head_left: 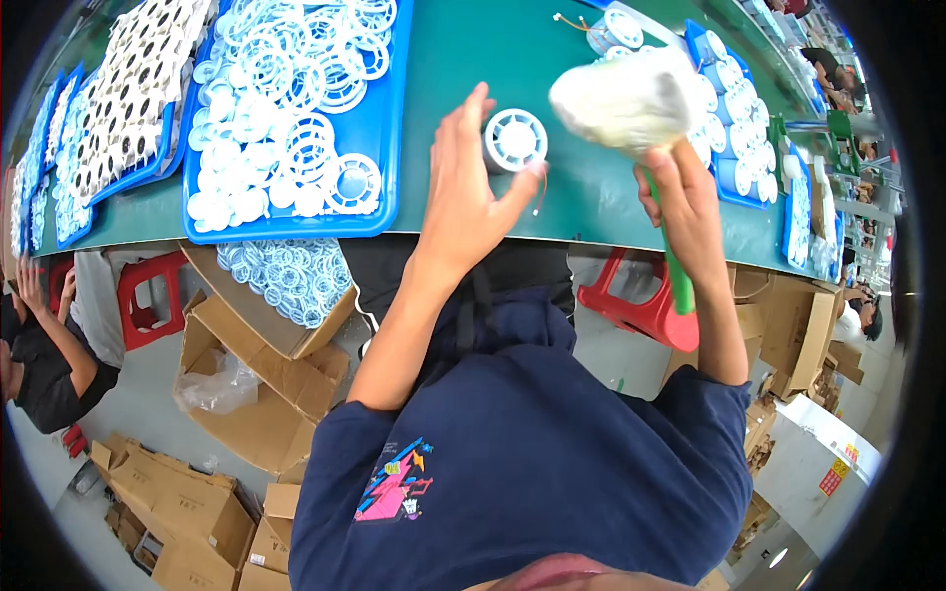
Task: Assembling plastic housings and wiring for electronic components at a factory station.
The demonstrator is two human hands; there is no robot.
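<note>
My right hand (682, 202) is wrapped round the green handle of a mallet (626, 103). The mallet's thick head looks wrapped in whitish, yellowed plastic and is held up above the table, right of a small round motor (515, 141). That motor has a white, spoked top and a thin reddish wire at its lower side. My left hand (463, 192) is open beside the motor, with fingers stretched and thumb spread. Its thumb tip overlaps the motor's lower right edge; whether it touches, I cannot tell.
A blue tray (392, 148) of white rings and discs lies left, beside stacked white parts (138, 84). More motors (739, 118) fill trays at right; another motor (621, 30) with wires lies far back. Below are cardboard boxes (182, 502) and a red stool (641, 310). A co-worker (59, 345) sits left.
</note>
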